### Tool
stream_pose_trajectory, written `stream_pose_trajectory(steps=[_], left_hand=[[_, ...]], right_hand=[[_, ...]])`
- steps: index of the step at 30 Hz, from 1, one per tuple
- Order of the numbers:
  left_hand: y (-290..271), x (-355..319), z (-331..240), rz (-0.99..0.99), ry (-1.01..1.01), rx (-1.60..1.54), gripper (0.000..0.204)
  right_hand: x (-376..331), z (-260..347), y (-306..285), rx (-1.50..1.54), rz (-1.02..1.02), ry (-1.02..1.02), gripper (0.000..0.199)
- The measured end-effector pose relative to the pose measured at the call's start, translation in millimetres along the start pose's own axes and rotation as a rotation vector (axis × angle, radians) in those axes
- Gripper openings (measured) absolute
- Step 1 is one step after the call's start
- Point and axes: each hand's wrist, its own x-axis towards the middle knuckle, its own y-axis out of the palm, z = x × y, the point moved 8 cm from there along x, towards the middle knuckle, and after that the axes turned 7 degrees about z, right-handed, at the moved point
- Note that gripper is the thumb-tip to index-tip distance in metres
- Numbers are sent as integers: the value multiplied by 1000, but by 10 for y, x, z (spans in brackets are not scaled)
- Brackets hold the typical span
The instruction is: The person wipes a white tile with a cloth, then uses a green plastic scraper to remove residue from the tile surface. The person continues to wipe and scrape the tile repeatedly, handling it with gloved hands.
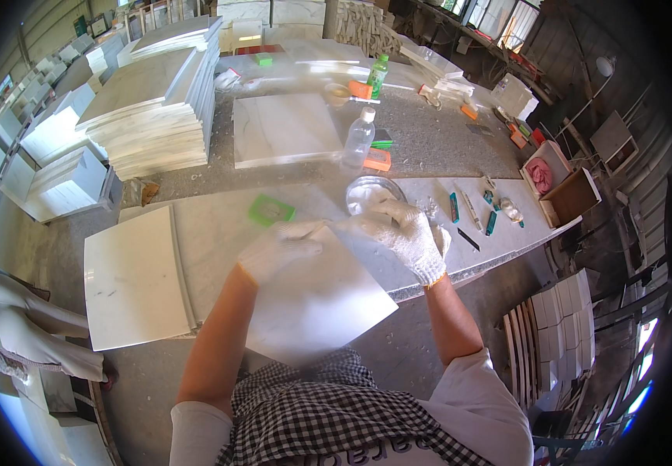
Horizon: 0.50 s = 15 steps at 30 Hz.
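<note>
A white marble tile (316, 299) leans tilted against the near edge of the bench, close to my apron. My left hand (283, 247), in a white knit glove, grips its upper edge. Gloved as well, my right hand (402, 235) is closed near the tile's far corner, its fingertips blurred; whatever they pinch is too small to make out. Just beyond that hand sits a round metal bowl (375, 181) with white material in it. A bright green block (271, 210) lies on the bench past my left hand.
More tiles (135, 283) lie at the bench's left end. Cutter knives (454, 207) and a marker (472, 210) lie to the right, beside an open box (573, 186). Farther back stand a clear bottle (358, 140), a green bottle (378, 75) and a tall tile stack (157, 109). A person (37, 326) is at far left.
</note>
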Motion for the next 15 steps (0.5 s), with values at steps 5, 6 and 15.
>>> stream_pose_trajectory(steps=[5,6,15], left_hand=[[-12,8,39,-3,-1,10,44],[-12,10,45,0,-1,-6,44],[-12,9,50,-7,-22,-1,44]], right_hand=[[1,17,0,-18,3,-35,25],[3,18,1,-10,-3,-46,25],[-1,-24,-3,-32,-2,-26,28]])
